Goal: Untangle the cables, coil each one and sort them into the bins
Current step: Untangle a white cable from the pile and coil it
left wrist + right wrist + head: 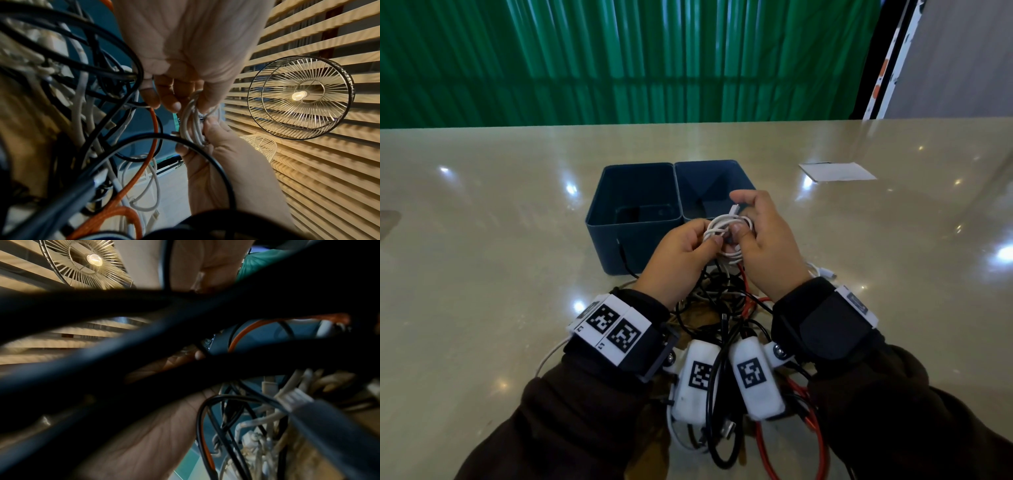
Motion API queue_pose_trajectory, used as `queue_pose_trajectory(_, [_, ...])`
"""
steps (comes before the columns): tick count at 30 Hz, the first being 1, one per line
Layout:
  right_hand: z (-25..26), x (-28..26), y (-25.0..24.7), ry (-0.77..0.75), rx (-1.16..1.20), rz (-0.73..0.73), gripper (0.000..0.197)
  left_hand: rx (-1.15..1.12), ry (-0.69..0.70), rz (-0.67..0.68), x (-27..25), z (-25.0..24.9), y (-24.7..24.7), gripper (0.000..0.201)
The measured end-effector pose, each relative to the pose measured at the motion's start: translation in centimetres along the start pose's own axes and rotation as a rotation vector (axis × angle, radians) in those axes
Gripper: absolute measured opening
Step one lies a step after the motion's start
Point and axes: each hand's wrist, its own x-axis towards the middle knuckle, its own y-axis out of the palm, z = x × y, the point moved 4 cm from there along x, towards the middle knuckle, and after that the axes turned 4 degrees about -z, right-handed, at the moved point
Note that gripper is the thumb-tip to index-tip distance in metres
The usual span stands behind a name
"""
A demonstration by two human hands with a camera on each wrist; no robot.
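A white cable wound into a small coil (723,226) is held up between both hands, just in front of the two dark blue bins. My left hand (714,241) pinches the coil's left side with thumb and forefinger. Gripping its right side is my right hand (743,219), with the cable's plug end sticking up by the forefinger. In the left wrist view the coil (190,123) sits between the left hand (207,129) below and the right hand (185,100) above. Out-of-focus black cables (185,321) block most of the right wrist view; only the right palm (154,443) shows.
The left bin (619,246) and right bin (709,181) stand side by side on the glossy beige table. A tangle of black, red and white cables (722,301) lies under my wrists. A white plug end (825,272) lies right; a white sheet (837,171) far right.
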Motion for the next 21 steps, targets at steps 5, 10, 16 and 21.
queue_pose_trajectory(5, [0.10, 0.04, -0.26, -0.019, -0.014, -0.034, 0.029, -0.046, 0.011, -0.002, -0.05, 0.06, -0.06, 0.019])
queue_pose_trajectory(10, [0.35, -0.01, -0.06, 0.032, 0.034, 0.006, 0.032, -0.133, 0.032, -0.013, -0.12, -0.19, -0.02, 0.021])
queue_pose_trajectory(16, [0.32, -0.10, 0.29, 0.143, 0.182, 0.103, 0.024, -0.293, 0.009, 0.075, -0.10, 0.16, 0.50, 0.024])
queue_pose_trajectory(21, [0.18, -0.12, 0.42, 0.196, 0.190, 0.114, 0.021, -0.322, -0.009, 0.113, -0.09, 0.31, 0.51, 0.034])
